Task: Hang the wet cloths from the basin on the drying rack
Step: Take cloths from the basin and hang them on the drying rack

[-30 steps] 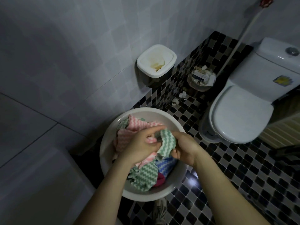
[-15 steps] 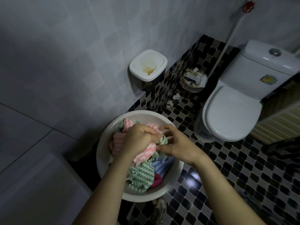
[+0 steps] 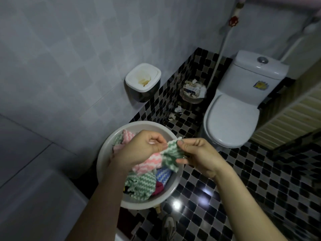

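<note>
left hand: fingers curled, pinching green cloth edge | right hand: pinching its other edge | cloth above basin, other cloths inside | change: hands now apart, cloth spread between them, earlier bunched together

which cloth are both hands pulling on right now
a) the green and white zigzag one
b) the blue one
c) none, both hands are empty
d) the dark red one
A: the left hand and the right hand each pinch the green and white cloth stretched between them above the basin, while the blue cloth and the dark red cloth lie inside it.
</note>
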